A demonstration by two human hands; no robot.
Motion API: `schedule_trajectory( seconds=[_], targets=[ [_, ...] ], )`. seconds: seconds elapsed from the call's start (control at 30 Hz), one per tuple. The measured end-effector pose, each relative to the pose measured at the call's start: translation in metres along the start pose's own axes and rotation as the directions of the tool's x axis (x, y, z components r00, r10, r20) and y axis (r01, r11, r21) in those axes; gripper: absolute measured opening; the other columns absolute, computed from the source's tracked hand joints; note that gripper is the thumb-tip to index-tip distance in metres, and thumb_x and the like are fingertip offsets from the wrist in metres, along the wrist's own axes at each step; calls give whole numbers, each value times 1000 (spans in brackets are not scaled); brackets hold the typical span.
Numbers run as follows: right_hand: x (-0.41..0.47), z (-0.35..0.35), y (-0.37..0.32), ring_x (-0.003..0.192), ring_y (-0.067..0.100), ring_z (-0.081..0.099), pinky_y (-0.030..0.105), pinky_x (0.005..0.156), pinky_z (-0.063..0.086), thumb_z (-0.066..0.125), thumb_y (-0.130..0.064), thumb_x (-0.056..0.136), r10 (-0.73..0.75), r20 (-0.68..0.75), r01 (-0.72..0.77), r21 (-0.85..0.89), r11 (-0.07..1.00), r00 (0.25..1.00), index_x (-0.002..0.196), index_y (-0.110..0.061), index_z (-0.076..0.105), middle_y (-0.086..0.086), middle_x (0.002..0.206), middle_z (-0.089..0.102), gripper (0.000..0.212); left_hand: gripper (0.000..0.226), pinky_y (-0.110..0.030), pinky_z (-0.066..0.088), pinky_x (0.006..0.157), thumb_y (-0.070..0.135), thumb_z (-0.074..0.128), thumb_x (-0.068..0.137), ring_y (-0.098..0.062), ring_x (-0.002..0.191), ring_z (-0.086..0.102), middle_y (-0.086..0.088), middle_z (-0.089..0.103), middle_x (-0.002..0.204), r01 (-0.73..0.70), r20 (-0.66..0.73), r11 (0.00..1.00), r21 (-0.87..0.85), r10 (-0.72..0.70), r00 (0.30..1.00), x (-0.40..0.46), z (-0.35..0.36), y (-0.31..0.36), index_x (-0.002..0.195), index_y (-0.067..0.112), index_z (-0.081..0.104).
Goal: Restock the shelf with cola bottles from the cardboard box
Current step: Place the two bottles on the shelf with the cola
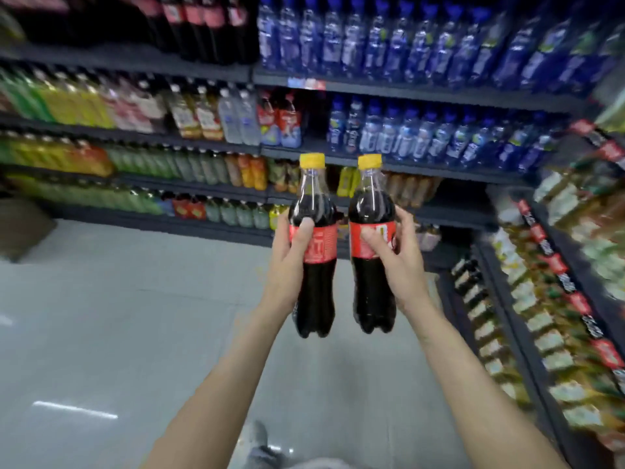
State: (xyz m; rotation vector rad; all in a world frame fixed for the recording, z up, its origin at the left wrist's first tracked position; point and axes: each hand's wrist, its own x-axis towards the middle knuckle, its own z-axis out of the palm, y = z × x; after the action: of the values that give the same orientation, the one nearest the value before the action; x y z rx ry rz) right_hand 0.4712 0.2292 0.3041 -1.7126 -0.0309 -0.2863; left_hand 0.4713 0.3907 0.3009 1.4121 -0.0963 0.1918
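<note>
Centre of the frame: 2 clear plastic cola bottles with yellow screw caps and red wrap-around labels, held upright side by side above the pale glossy floor (101,316). The left hand (289,262) curls around the left cola bottle (314,252) at label height, thumb pressed flat across the red label, remaining fingers wrapped behind the bottle. The right hand (397,258) grips the right cola bottle (372,245) the same way, thumb on the label front, fingers curled round the far side. The bottles stand just beside each other, apart at the labels; each has a narrow neck, a rounded shoulder, dark liquid filling the body and a lobed base.

Upper half of the frame: dark metal shelving (406,93) carrying rows of blue-tinted plastic bottles (422,45) at upper right and dark bottles with red labels (203,18) at upper left. Right edge: a second shelf rack (527,333), heavily blurred, contents unclear.
</note>
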Motion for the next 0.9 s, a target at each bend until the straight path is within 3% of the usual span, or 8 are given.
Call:
schedule_trajectory(
  seconds=[0.2, 0.33, 0.43, 0.5, 0.57, 0.67, 0.8, 0.9],
  targets=[
    [91, 180, -15, 99, 4, 63, 25, 90, 49, 67, -39, 77, -27, 101, 14, 125, 992, 994, 127, -25, 47, -7, 116, 64, 56, 30, -20, 44, 78, 48, 50, 87, 1, 81, 56, 16, 59, 89, -87, -139, 970, 226, 121, 983, 113, -159, 36, 107, 26, 55],
    [155, 291, -27, 99, 1, 62, 19, 89, 47, 73, -32, 80, -57, 167, 30, 161, 986, 984, 121, -31, 46, -6, 116, 62, 50, 29, -11, 43, 71, 36, 51, 96, 9, 73, 58, 14, 61, 88, -45, -227, 952, 304, 118, 967, 195, -244, 43, 116, 16, 54],
    [208, 367, -28, 105, 5, 60, 21, 92, 47, 70, -29, 82, -76, 241, 43, 138, 989, 968, 124, -30, 42, -2, 120, 61, 51, 42, -17, 48, 83, 44, 53, 93, 1, 90, 62, 7, 65, 103, 6, -307, 962, 273, 81, 948, 258, -300, 42, 125, 17, 49],
    [247, 412, -25, 106, 0, 57, 13, 89, 45, 72, -26, 81, -94, 289, 60, 124, 990, 953, 126, -28, 40, -4, 122, 58, 55, 48, -30, 49, 94, 47, 57, 90, -9, 106, 61, 2, 62, 118, 28, -359, 977, 213, 52, 932, 302, -336, 37, 129, 21, 44],
    [289, 454, -23, 108, -7, 52, 7, 89, 42, 74, -24, 79, -126, 314, 96, 109, 989, 941, 128, -25, 38, -11, 121, 54, 61, 46, -30, 49, 96, 43, 61, 88, -8, 108, 60, 4, 59, 120, 0, -383, 985, 172, 67, 921, 350, -369, 34, 127, 26, 42],
    [357, 515, -14, 117, 1, 51, 22, 102, 42, 79, -28, 75, -190, 328, 176, 72, 982, 925, 127, -33, 37, -15, 124, 52, 66, 47, -25, 49, 94, 32, 69, 85, 1, 103, 60, 9, 59, 114, -68, -384, 976, 205, 144, 912, 423, -418, 31, 121, 30, 40],
    [450, 588, -11, 119, 3, 50, 31, 104, 42, 80, -37, 71, -206, 258, 205, 31, 978, 944, 129, -34, 36, -13, 128, 51, 73, 63, -43, 48, 99, 31, 82, 72, -15, 109, 61, -3, 60, 120, -93, -368, 947, 306, 208, 906, 527, -484, 26, 121, 22, 44],
    [511, 631, -19, 111, 1, 52, 20, 97, 41, 79, -36, 73, -239, 198, 247, -16, 969, 951, 131, -25, 39, -15, 120, 52, 71, 64, -27, 45, 101, 30, 84, 70, -2, 111, 55, 4, 56, 123, -121, -342, 914, 386, 264, 902, 594, -518, 28, 121, 21, 47]
  ],
)
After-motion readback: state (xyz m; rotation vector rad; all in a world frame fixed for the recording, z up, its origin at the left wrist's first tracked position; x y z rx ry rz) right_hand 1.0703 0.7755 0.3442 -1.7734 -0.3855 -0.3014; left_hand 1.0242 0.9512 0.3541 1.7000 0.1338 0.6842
